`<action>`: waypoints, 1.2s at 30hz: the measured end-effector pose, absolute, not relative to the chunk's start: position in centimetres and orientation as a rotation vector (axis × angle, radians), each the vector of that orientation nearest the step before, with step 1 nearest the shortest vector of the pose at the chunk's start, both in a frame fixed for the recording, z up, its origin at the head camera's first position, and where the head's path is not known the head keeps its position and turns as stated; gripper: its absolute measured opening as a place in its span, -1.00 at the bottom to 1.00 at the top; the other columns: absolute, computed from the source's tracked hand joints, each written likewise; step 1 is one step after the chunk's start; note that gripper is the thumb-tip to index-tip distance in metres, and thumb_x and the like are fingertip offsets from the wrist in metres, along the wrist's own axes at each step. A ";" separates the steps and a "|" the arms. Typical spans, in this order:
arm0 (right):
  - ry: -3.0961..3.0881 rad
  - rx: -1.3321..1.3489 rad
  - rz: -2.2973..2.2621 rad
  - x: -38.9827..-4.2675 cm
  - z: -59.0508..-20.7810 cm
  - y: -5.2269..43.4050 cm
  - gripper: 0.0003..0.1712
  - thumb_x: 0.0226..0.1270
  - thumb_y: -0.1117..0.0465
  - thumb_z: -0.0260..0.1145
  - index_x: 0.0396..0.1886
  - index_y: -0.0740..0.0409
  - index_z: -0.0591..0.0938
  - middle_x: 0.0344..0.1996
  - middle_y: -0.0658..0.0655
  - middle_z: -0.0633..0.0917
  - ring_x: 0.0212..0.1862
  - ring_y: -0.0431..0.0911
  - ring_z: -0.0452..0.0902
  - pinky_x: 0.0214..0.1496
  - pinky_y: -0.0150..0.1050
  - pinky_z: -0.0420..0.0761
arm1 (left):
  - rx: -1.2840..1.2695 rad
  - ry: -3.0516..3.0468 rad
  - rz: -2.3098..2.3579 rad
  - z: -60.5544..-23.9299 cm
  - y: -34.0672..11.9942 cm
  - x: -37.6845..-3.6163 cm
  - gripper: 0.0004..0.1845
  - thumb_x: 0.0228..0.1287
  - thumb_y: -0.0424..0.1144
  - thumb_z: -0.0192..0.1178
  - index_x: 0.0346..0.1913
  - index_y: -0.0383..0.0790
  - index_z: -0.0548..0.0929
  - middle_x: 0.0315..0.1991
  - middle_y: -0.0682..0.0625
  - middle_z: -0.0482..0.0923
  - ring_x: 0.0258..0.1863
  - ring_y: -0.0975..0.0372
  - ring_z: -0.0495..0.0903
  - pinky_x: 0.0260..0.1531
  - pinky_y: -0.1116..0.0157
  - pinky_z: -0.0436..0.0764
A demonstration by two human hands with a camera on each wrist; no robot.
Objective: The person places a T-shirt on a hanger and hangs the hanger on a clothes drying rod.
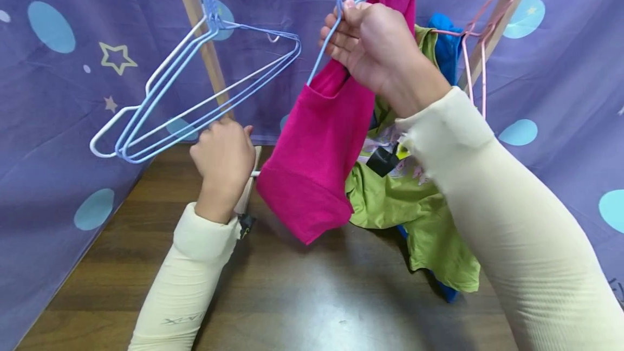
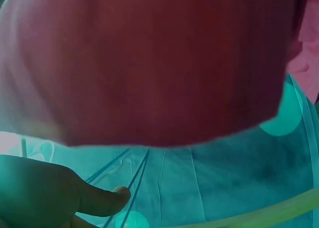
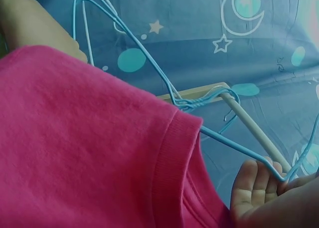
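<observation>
My right hand [image 1: 377, 42] pinches a light blue hanger [image 1: 324, 54] just below its hook, thumb and fingers near the hanger's neck. From that hanger hangs a bright pink shirt [image 1: 317, 150], its neck opening under the hand. In the right wrist view, the shirt's ribbed collar [image 3: 169, 158] lies close to the fingers. My left hand [image 1: 224, 164] is low on the left, curled at the lower part of a wooden rack post [image 1: 209, 64]; its fingertips are hidden. The left wrist view shows its thumb [image 2: 107, 200] below the dark pink cloth.
Several blue and white hangers [image 1: 205, 96] hang on the rack's left side above my left hand. To the right hang a green shirt [image 1: 404, 194], a blue garment [image 1: 446, 47] and pink hangers [image 1: 468, 42]. A brown wooden table [image 1: 292, 297] lies below, with a patterned purple curtain [image 1: 122, 15] behind.
</observation>
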State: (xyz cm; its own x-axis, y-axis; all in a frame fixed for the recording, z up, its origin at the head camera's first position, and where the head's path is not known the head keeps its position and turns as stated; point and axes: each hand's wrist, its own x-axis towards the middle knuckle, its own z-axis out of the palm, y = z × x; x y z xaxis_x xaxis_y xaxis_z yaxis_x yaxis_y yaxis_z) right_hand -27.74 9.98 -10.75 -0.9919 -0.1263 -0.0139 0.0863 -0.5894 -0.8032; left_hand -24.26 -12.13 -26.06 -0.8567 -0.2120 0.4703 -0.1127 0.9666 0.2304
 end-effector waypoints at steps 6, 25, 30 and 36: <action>1.296 -0.029 -2.739 -28.6 -9.9 10.8 -0.79 0.64 0.24 0.02 -0.18 0.29 0.50 -0.35 0.22 0.57 -0.23 0.08 0.53 0.32 -0.09 0.52 | 0.219 -2.672 -0.283 -26.5 -12.7 -24.9 -0.44 0.52 -0.03 0.09 0.01 -0.62 0.59 -0.15 -0.50 0.65 -0.22 -0.40 0.66 -0.34 -0.32 0.60; 1.004 0.147 -2.818 -31.4 -6.1 15.9 -0.81 0.61 0.23 0.04 -0.26 0.20 0.45 -0.41 0.17 0.49 -0.32 0.04 0.38 0.04 -0.18 0.42 | 0.172 -2.155 -0.575 -32.5 -14.4 -31.8 -0.57 0.53 -0.18 0.05 0.22 -0.49 0.40 -0.10 -0.44 0.60 -0.24 -0.42 0.62 -0.33 -0.29 0.55; 1.094 0.111 -2.750 -31.5 -6.0 17.5 -0.69 0.64 0.21 0.01 -0.37 0.25 0.42 -0.46 0.18 0.44 -0.35 0.04 0.32 -0.08 -0.13 0.33 | 0.113 -2.117 -0.587 -32.6 -14.5 -32.0 -0.70 0.49 -0.29 0.01 0.12 -0.45 0.40 -0.11 -0.40 0.56 -0.27 -0.40 0.60 -0.36 -0.28 0.53; 1.302 0.121 -2.594 -31.6 -6.1 19.9 -0.69 0.69 0.11 -0.05 -0.21 0.20 0.49 -0.39 0.15 0.49 -0.28 0.00 0.38 -0.01 -0.18 0.34 | 0.118 -2.147 -0.584 -32.4 -14.5 -32.0 -0.68 0.51 -0.25 0.01 0.12 -0.46 0.41 -0.10 -0.41 0.56 -0.25 -0.38 0.60 -0.34 -0.28 0.53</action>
